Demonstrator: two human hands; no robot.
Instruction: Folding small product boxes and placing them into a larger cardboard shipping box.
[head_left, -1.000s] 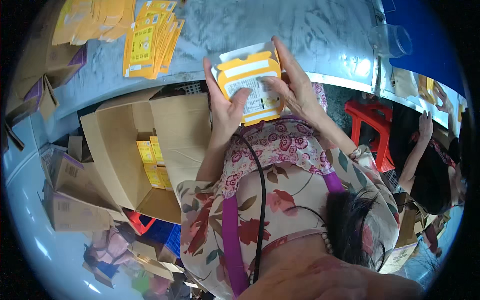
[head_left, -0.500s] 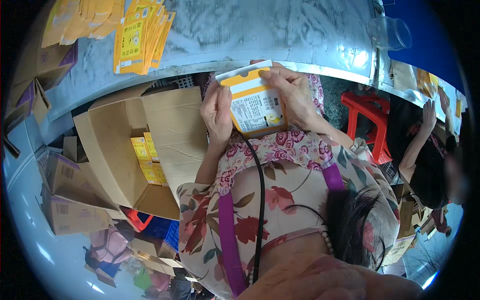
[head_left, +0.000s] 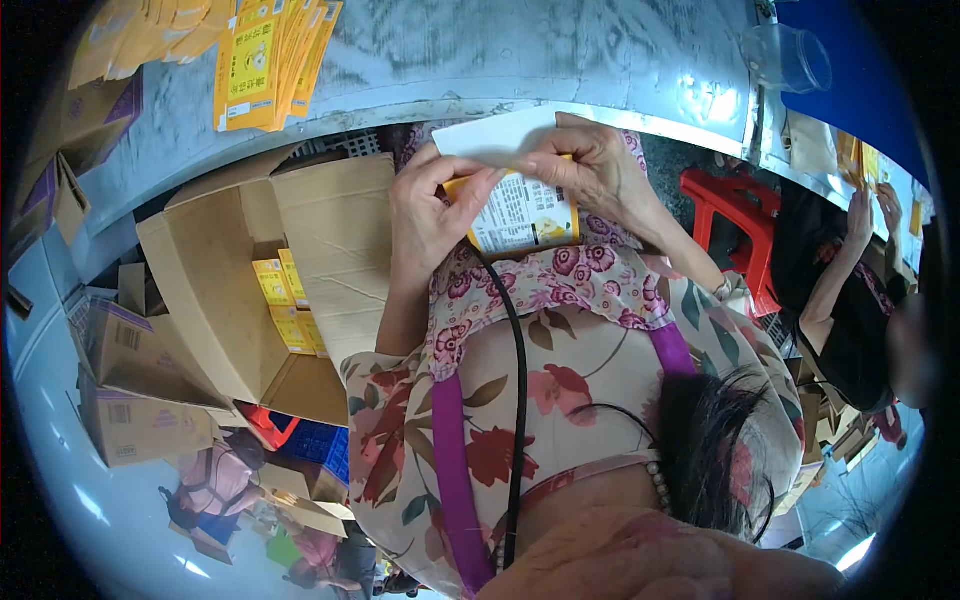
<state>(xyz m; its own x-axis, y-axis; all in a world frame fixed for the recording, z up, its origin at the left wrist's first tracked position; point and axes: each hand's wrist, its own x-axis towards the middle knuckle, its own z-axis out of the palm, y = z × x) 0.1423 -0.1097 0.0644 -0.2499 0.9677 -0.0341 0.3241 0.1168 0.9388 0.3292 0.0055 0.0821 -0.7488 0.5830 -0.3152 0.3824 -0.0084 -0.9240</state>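
Observation:
Between my hands, close to the table edge, is a yellow and white printed carton (head_left: 522, 218) with a white inner flap (head_left: 497, 135) standing up at its far side. My left hand (head_left: 437, 203) grips the carton's left side, with thumb and fingers pinched near the fold. My right hand (head_left: 590, 170) is closed on the right side, its thumb pressing along the flap's base. Beyond my left hand, flat yellow cartons (head_left: 255, 65) lie fanned in a stack on the metal table (head_left: 480, 60).
To my left an open cardboard box (head_left: 215, 290) holds several small yellow packs (head_left: 285, 295). A red plastic stool (head_left: 735, 225) stands at my right. A clear plastic jar (head_left: 790, 58) sits on the table. At far right are a co-worker's hands (head_left: 865, 215); brown boxes (head_left: 130, 350) lie at left.
The white flap now stands up and shows more of its surface. Both thumbs have moved together along the carton's far fold, and my left hand has turned inward.

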